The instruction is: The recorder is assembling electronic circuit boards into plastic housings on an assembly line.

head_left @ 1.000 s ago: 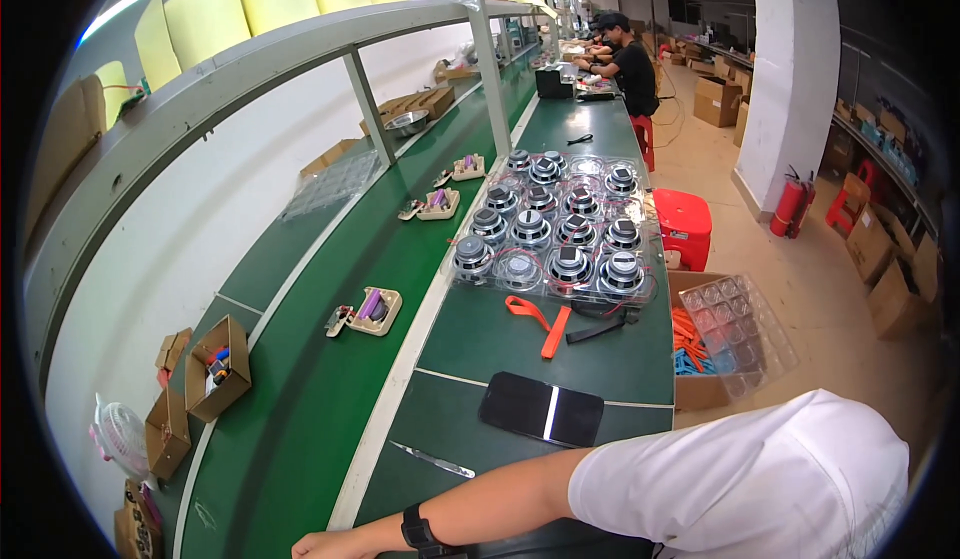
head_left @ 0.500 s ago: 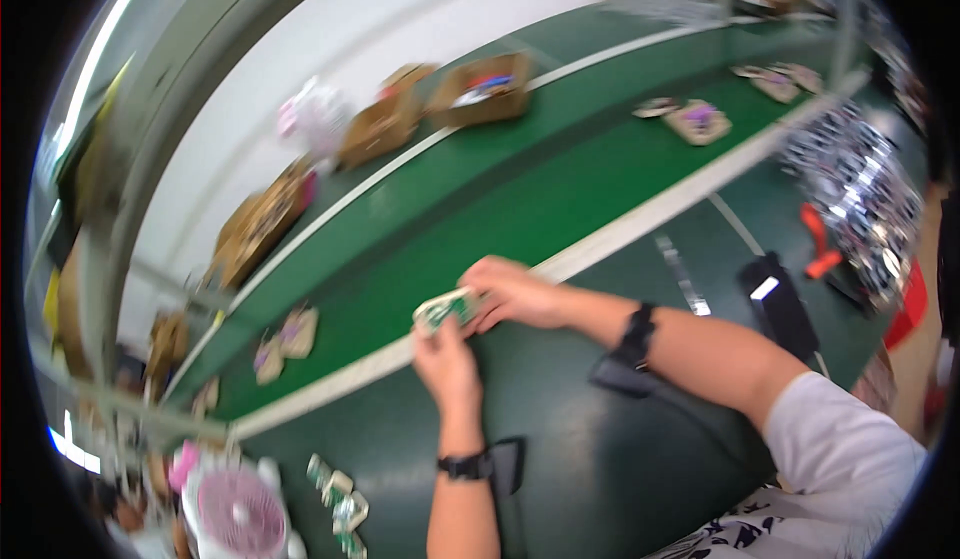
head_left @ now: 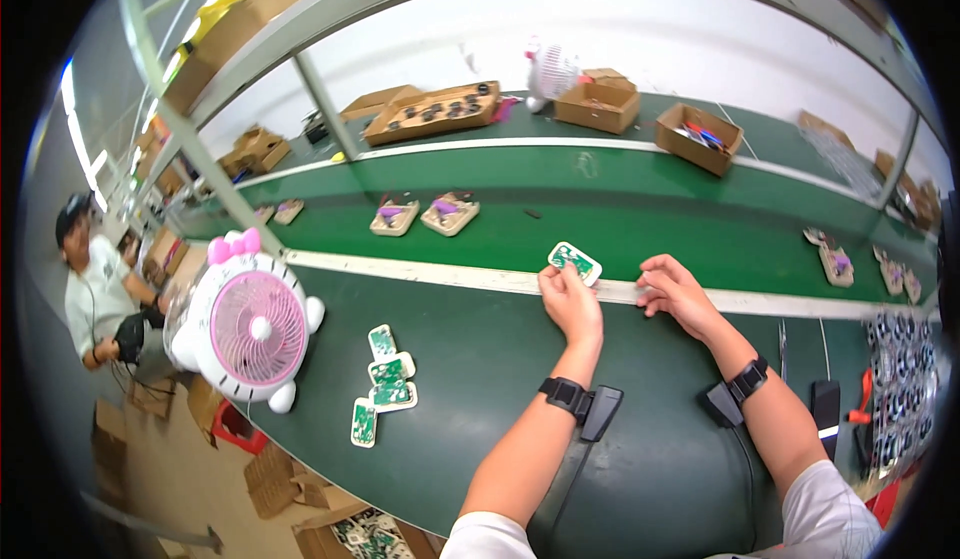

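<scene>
My left hand (head_left: pixel 573 304) pinches a small cream-rimmed green circuit board (head_left: pixel 576 261) over the white strip at the belt's near edge. To its right, my right hand (head_left: pixel 675 291) is raised, fingers loosely bent and apart, with nothing visible in them; it does not touch the board. Several similar circuit boards (head_left: pixel 392 394) lie in a loose cluster on the green table (head_left: pixel 450 309), left of my left forearm. Each wrist wears a black strap with a dark cabled box.
Cream parts with purple pieces (head_left: pixel 452 213) sit on the green belt (head_left: pixel 620 184). A pink-and-white fan (head_left: pixel 258 329) stands on the left, with a seated person (head_left: pixel 105 294) beyond it. Cardboard boxes (head_left: pixel 597 109) line the back shelf. A black phone-like slab (head_left: pixel 825 409), orange-handled tool (head_left: pixel 861 399) and packed shiny parts (head_left: pixel 900 389) lie right.
My right hand has come away from the circuit board, which both hands touched before; my left hand keeps hold of it. The view has swung left, bringing the fan and the seated person into fuller sight.
</scene>
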Motion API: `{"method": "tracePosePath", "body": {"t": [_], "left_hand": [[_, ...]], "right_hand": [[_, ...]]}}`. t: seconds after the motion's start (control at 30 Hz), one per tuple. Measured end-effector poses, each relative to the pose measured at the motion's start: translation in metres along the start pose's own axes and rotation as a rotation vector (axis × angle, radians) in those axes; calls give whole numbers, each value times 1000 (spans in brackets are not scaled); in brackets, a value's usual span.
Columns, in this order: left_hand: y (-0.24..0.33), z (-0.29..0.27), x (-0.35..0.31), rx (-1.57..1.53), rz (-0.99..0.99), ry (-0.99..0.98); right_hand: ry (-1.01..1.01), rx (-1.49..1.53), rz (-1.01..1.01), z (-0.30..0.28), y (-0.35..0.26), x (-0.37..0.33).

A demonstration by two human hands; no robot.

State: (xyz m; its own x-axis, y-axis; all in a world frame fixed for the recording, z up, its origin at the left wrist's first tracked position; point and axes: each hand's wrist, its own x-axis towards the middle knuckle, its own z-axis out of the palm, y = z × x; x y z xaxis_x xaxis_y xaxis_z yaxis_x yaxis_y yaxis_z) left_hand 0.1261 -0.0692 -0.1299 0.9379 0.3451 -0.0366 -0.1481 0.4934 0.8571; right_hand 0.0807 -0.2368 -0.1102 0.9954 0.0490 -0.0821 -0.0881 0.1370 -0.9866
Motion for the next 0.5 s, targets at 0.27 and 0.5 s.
{"method": "tracePosePath", "body": {"t": [0.27, 0.5], "left_hand": [[37, -46, 67, -39, 279, 385], [56, -78, 102, -168, 178, 597]], "right_hand": [[-98, -574, -83, 93, -34, 85], [-328, -1071, -472, 193, 0, 171]]}}
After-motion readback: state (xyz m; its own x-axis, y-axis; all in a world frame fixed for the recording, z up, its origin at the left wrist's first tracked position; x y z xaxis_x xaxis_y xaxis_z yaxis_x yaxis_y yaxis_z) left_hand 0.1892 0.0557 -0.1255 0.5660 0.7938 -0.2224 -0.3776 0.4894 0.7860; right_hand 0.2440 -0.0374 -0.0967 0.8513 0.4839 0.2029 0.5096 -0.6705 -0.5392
